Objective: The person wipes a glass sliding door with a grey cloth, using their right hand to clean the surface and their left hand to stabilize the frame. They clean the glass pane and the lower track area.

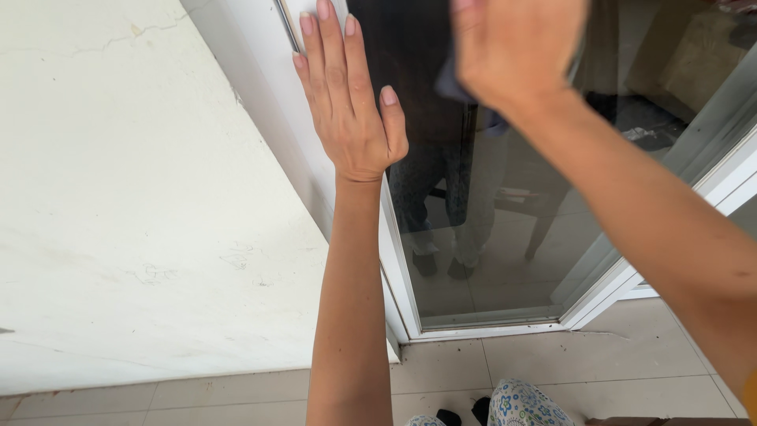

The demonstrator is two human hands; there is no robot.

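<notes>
The left hand (347,110) lay flat and open, fingers pointing up, on the white frame (398,268) of the glass door (505,237), whose long axis ran upright. The right hand (516,47) pressed a dark cloth (453,83) against the glass, fingers closed over it.

Left hand (347,102) flat against white door frame (398,268), right hand (516,47) pressing a dark cloth (453,83) on the glass door pane (505,237), white wall (142,197) beside, tiled floor (599,363) below.
</notes>
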